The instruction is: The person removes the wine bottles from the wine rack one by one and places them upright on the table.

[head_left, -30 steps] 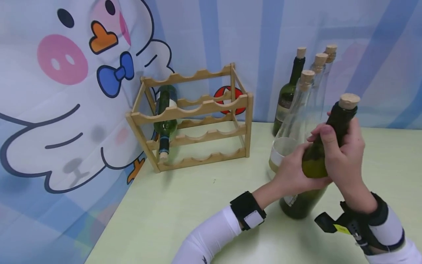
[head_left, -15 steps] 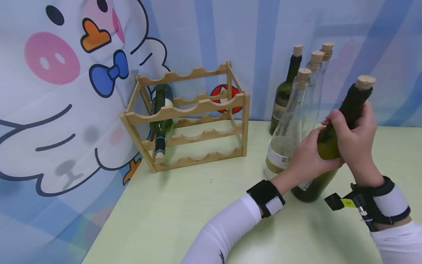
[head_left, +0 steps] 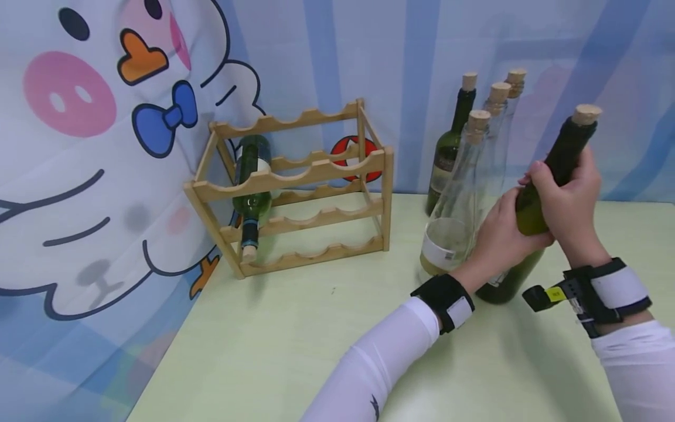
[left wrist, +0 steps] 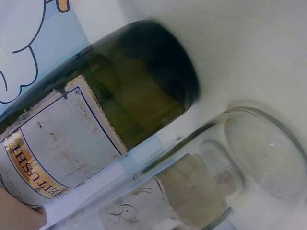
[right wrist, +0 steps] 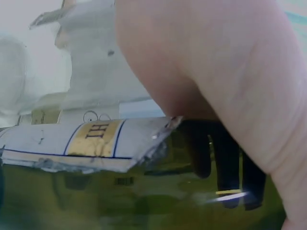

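Observation:
A corked dark green wine bottle [head_left: 564, 152] is held in both hands, tilted with its cork toward the upper right. My left hand [head_left: 508, 234] grips its body from the left. My right hand [head_left: 572, 202] wraps around it higher up, thumb along the near side. In the left wrist view, the bottle [left wrist: 139, 91] shows a worn white label with a gold band, beside a clear bottle [left wrist: 259, 143]. The right wrist view has the right hand [right wrist: 206, 62] against the green glass. Whether the base touches the table cannot be told.
Left of the hands stands a clear corked bottle [head_left: 448, 234], with further clear bottles and a green bottle [head_left: 448, 146] behind. A wooden wine rack [head_left: 316, 173] at the left holds one green bottle [head_left: 253, 199], cork forward. A printed cloth [head_left: 369, 47] hangs behind the table [head_left: 295, 334].
Both hands and the bottle have moved up and to the right in the head view, the bottle staying gripped. The head view has shifted slightly, so the rack appears further left.

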Demonstrator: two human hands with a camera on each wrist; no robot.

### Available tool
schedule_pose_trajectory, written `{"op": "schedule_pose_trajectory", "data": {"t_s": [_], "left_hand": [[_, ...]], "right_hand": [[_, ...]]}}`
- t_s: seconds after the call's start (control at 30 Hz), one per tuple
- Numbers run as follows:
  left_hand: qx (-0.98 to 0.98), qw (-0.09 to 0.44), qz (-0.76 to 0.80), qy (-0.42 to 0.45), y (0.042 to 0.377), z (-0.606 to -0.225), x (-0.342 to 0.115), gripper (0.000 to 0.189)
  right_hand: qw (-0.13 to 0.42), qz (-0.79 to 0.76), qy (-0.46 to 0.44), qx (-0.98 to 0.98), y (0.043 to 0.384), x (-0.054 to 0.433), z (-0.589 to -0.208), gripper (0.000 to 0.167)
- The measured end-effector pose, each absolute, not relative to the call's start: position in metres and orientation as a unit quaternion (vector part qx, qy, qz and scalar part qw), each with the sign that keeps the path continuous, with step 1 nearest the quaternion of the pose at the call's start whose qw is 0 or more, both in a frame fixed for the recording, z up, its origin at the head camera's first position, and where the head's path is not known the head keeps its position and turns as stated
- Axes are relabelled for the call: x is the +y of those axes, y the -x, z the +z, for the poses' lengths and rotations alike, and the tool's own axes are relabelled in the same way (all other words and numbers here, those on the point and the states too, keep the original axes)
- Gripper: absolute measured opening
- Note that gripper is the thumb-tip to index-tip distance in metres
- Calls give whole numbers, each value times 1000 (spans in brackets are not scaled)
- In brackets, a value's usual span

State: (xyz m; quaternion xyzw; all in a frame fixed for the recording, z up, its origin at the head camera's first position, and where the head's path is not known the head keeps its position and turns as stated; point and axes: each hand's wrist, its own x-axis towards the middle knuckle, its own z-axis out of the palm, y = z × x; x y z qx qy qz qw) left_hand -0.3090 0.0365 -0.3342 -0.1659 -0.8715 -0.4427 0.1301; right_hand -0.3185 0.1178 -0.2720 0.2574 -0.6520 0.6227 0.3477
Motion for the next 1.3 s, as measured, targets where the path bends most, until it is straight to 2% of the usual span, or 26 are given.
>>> {"op": "schedule_pose_trajectory", "data": {"t_s": [0.63, 0.77, 0.83, 1.0, 1.1, 1.17, 1.23, 1.3], "left_hand": [[-873, 117, -450, 145, 313, -327, 29, 76], [-893, 113, -414, 139, 292, -319, 22, 74], [-891, 104, -410, 165, 275, -311, 13, 71], [-831, 98, -446, 319, 225, -279, -39, 56], [-777, 183, -446, 405, 203, -261, -85, 42], [-749, 261, -445, 416, 194, -251, -120, 34], [-733, 338, -440, 393, 190, -242, -155, 30], [-732, 391, -443, 339, 187, -236, -190, 29]], "right_hand": [[330, 634, -235, -659, 318, 109, -265, 21], [315, 647, -236, -653, 317, 108, -266, 22], [312, 642, -231, -661, 316, 109, -267, 24], [307, 645, -225, -663, 315, 110, -270, 23], [302, 660, -226, -650, 315, 111, -270, 21], [305, 657, -223, -653, 314, 112, -270, 22], [307, 655, -222, -654, 314, 113, -270, 23], [307, 659, -220, -651, 314, 114, -270, 24]]}}
